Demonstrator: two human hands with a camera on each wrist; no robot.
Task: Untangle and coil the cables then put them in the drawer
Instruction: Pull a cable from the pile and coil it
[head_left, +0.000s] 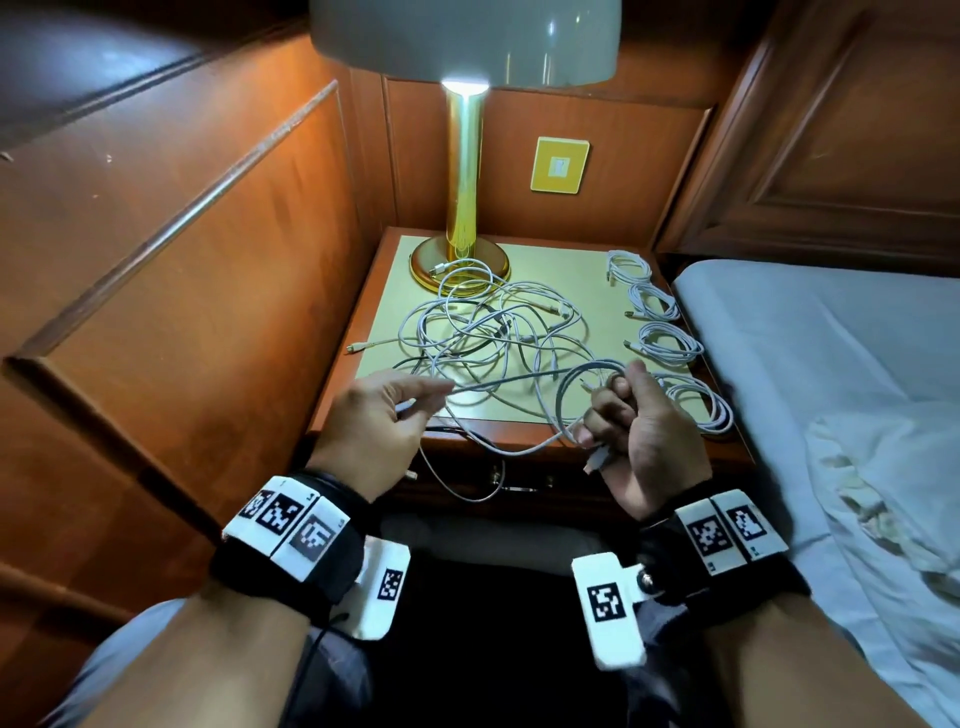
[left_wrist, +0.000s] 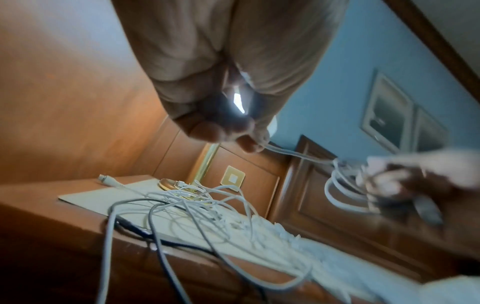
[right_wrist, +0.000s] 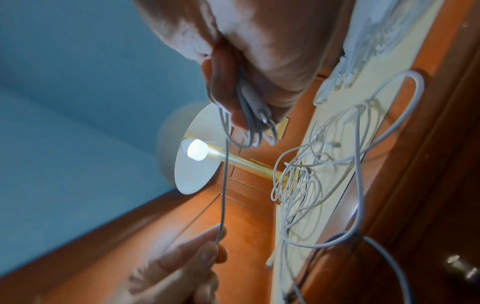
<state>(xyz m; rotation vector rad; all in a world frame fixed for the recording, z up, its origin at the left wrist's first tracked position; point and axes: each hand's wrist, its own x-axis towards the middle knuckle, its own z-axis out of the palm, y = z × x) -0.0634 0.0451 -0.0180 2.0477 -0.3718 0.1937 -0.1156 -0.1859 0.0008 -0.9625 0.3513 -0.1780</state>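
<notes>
Nearest, I log my left hand (head_left: 371, 415) pinching a grey cable (head_left: 519, 378) between thumb and fingertips; my right hand (head_left: 636, 428) curls round its started loops. Beyond them: nightstand (head_left: 582, 265), cream top, with a tangle of white cables (head_left: 488, 332) at centre and four coiled cables (head_left: 670, 338) along its right edge. Drawer front (head_left: 519, 486) below, closed. Farther back: brass lamp (head_left: 465, 171), lit; wood panelling (head_left: 208, 218); bed (head_left: 831, 332) at right.

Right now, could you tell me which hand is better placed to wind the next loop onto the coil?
Left hand: it pinches the free run of the grey cable, while the right hand grips the loops.
</notes>
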